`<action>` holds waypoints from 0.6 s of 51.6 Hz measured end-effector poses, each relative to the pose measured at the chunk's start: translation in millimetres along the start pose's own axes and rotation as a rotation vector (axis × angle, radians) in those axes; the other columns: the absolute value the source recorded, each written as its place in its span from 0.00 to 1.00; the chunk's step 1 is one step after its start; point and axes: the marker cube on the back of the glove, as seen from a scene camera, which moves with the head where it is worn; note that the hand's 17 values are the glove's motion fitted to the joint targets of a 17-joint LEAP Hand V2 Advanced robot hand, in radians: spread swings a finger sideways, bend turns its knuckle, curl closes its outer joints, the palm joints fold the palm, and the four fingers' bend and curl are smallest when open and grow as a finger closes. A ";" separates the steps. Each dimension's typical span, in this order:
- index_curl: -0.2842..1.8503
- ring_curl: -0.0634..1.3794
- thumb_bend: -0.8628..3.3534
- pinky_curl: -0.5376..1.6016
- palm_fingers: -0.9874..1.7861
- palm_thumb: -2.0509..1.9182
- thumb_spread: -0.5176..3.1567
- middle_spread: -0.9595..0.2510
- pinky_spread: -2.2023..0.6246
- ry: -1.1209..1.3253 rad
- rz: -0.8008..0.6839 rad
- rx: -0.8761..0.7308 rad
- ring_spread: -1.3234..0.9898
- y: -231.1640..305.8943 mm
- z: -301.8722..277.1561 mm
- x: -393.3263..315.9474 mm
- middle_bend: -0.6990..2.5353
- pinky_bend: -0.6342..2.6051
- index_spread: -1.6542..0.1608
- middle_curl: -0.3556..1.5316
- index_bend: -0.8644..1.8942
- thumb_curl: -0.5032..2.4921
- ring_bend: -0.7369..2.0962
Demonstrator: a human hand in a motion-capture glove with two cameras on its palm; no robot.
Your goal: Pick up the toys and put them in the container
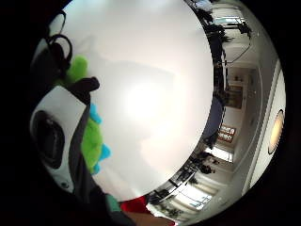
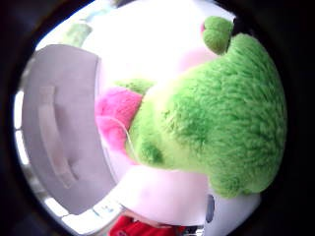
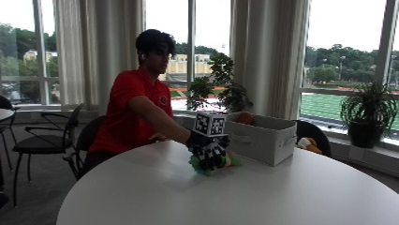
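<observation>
With the hand [image 3: 209,151] closed around the green plush toy [image 3: 212,163] on the surface [image 3: 187,197] beside the container [image 3: 265,138], we should lift it clear of the wall, then release inside.

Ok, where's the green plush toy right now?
In the outside view the green plush toy sits on the white table, under the gloved right hand, just in front of the grey fabric container. The thumb-side palm view shows it close against the palm.
</observation>
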 end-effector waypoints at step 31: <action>0.58 0.41 0.25 0.43 0.78 0.68 0.30 0.47 0.63 -0.107 -0.134 0.399 0.39 53.9 -201.9 -75.7 0.49 0.50 0.67 0.50 0.58 0.45 0.65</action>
